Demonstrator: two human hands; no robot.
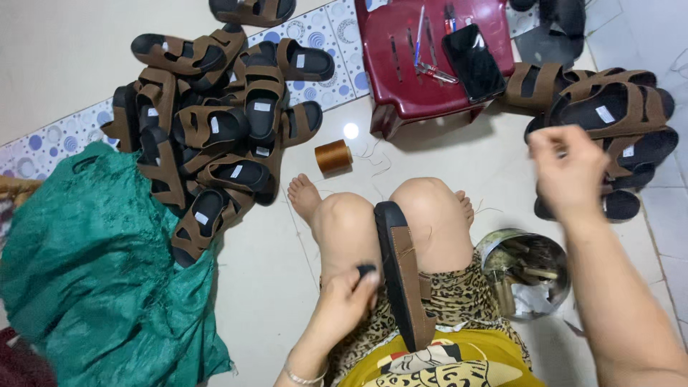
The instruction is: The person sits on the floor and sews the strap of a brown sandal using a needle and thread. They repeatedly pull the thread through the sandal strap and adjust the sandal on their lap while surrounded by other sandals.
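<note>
So the brown sandal [403, 276] sat wedged on edge between the person's knees, sole facing left. The left hand [345, 299] had its fingers pinched on a small dark bit right beside the sole. The right hand [570, 172] was up in the air near the sandal stack [616, 122], fingers bunched together, though it was blurry, maybe pulling thread. A spool of brown thread [333, 155] lay on the floor by the red stool [401, 64].

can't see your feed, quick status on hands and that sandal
Left hand pinching small dark piece beside sandal wedged between knees. Right hand raised, blurred, grip unclear. Thread spool on floor ahead.
</note>
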